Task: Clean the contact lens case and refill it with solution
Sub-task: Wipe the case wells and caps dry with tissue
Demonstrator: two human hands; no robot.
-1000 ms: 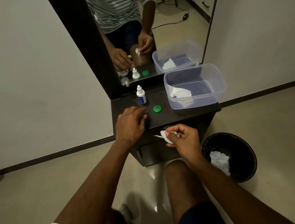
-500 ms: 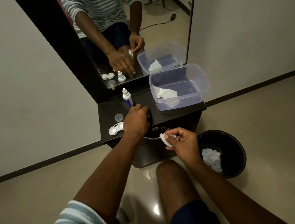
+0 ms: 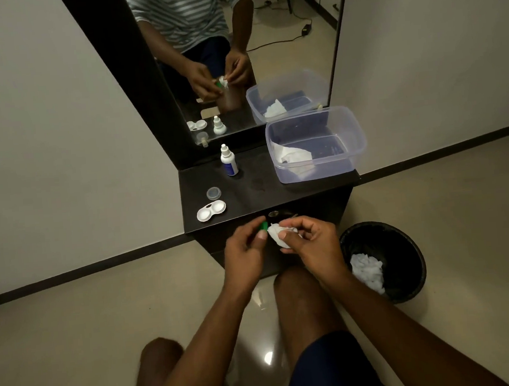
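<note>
The white contact lens case (image 3: 211,210) lies with both wells uncovered on the dark cabinet top (image 3: 256,192), near its front left. Just behind it lies a pale blue cap (image 3: 213,193). The small white solution bottle (image 3: 229,160) stands upright at the back. My left hand (image 3: 246,249) holds a green cap (image 3: 262,225) in front of the cabinet's edge. My right hand (image 3: 309,240) pinches a crumpled white tissue (image 3: 277,235) against that cap.
A clear plastic tub (image 3: 347,141) with a tissue inside sits on the cabinet's right side. A black waste bin (image 3: 405,241) holding used tissues stands on the floor at the right. A mirror (image 3: 235,56) rises behind the cabinet. My knees are below the hands.
My left hand picked the green cap off the cabinet top and brought it toward me. The right hand's tissue now meets the cap.
</note>
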